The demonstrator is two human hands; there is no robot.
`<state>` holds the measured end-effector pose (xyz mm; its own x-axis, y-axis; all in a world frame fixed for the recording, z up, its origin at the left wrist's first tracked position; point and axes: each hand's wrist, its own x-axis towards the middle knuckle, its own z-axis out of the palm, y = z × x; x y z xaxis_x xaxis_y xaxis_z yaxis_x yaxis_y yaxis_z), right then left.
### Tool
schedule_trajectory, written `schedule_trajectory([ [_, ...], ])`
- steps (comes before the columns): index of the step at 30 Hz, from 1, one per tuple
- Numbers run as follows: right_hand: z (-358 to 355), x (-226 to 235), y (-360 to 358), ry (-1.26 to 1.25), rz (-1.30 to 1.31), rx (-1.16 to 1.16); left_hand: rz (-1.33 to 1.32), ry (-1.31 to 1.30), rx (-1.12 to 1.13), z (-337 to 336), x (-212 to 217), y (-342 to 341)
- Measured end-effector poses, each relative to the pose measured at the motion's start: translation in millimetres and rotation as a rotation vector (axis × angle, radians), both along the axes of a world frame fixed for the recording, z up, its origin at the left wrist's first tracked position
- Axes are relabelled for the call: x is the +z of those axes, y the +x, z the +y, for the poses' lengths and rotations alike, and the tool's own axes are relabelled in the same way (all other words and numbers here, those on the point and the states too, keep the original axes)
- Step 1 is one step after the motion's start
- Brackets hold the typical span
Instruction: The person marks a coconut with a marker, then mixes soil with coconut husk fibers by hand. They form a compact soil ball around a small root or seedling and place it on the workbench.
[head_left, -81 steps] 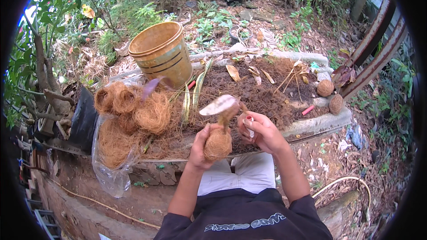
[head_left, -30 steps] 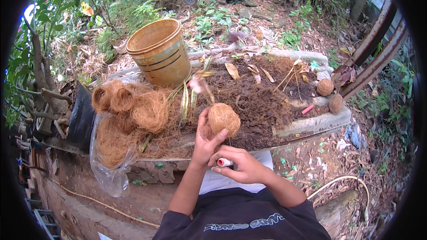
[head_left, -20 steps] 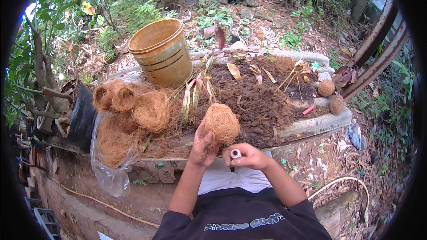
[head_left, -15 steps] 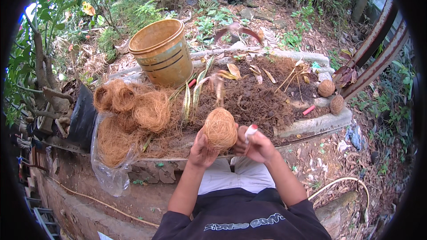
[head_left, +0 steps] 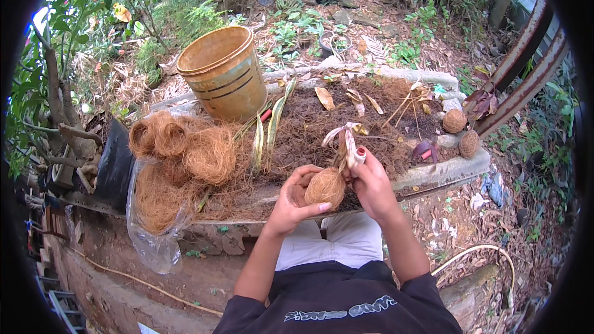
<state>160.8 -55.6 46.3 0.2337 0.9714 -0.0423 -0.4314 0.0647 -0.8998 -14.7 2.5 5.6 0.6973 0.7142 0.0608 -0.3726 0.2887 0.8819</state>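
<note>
While the left hand [head_left: 289,205] cups a brown fibre ball [head_left: 325,190], the right hand [head_left: 374,188] grips a white thread spool [head_left: 359,156] towards its one-thirty.

You had room over the soil [head_left: 377,133] beyond your right hand [head_left: 371,188]. Bucket [head_left: 229,83] and fibre heap [head_left: 185,164] blocked the left.

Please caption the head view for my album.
Left hand cradles a brown fibre ball while the right hand holds a small spool at a soil bed.
</note>
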Motion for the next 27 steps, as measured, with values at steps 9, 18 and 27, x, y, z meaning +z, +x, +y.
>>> schedule_trajectory([
  [9, 1.2, -8.4, -10.1, 0.057, -0.13, -0.055, 0.024, 0.091, 0.139, -10.6, -0.8, 15.9],
  [18, -18.3, 16.9, 3.3, -0.044, -0.032, 0.249, 0.115, 0.155, 0.268, -1.8, 11.8, 13.1],
  [27, -13.9, 18.1, -9.9, 0.149, -0.499, 0.19, 0.031, 0.092, 0.236, -2.1, 22.8, 12.4],
])
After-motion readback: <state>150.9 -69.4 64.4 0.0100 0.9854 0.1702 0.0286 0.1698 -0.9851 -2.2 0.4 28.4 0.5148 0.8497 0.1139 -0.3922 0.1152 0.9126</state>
